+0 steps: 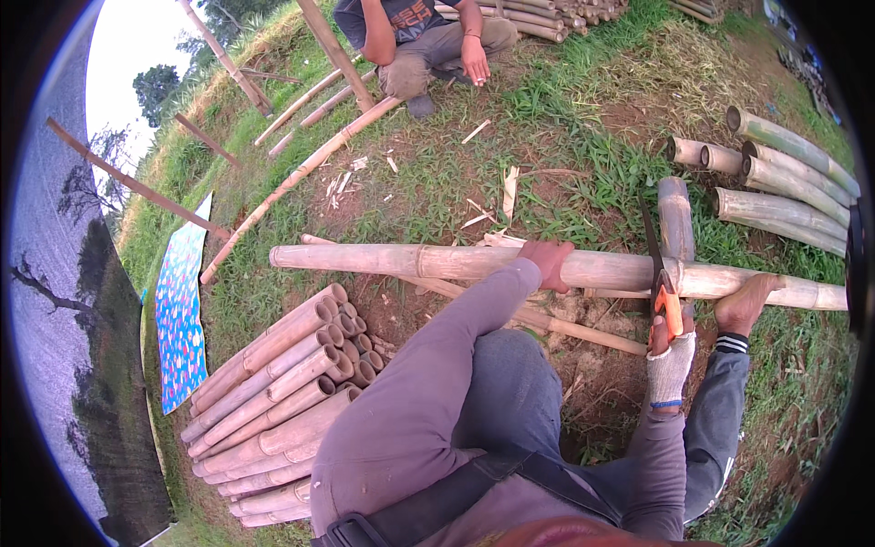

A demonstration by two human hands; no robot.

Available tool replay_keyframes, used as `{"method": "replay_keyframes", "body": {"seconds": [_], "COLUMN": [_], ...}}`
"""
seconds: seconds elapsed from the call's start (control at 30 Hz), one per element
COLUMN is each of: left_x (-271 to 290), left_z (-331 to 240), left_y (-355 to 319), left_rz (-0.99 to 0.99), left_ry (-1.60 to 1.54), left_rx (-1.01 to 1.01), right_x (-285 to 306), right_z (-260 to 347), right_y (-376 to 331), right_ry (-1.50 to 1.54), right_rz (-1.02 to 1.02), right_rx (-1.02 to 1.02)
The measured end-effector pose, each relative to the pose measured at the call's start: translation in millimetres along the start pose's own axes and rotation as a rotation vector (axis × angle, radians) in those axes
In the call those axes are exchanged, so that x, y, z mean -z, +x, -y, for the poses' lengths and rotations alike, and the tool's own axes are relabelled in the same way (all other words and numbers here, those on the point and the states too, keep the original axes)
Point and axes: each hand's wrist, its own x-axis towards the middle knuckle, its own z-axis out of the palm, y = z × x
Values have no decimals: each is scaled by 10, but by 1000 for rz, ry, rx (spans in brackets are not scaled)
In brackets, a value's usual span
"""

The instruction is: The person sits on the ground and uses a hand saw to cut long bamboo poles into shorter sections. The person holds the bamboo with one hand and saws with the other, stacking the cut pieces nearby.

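A long, thick bamboo pole (365, 261) lies crosswise in front of me, resting over other bamboo pieces. My left hand (547, 264) is bare and wraps over the pole near its middle. In a white knitted glove with bare fingertips, my right hand (673, 360) grips the orange handle of a handsaw (668, 305). The saw's dark blade crosses the pole and points away from me, to the right of my left hand. Further right, my bare foot (743, 305) presses on the pole. Behind the blade, a short bamboo length (674, 219) meets the pole at an angle.
A stack of cut bamboo tubes (273, 392) lies at my left. More bamboo pieces (784, 182) lie at the far right. A thinner bamboo stick (583, 328) runs under the pole. Another person (447, 41) sits beyond, near wood chips. A blue patterned sheet (180, 310) hangs at the left.
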Motion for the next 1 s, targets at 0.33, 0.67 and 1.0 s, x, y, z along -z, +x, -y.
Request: {"method": "replay_keyframes", "body": {"seconds": [0.33, 0.67, 1.0], "left_x": [56, 9, 16], "left_z": [-81, -78, -84], "left_y": [72, 78, 83], "left_rz": [-19, -52, -34], "left_ry": [-16, -14, -12], "left_rx": [-47, -57, -64], "right_x": [84, 84, 91], "right_z": [285, -142, -320], "right_y": [455, 248, 258], "right_ry": [-43, -15, -93], "right_rz": [-19, -58, -72], "right_rx": [-23, 104, 180]}}
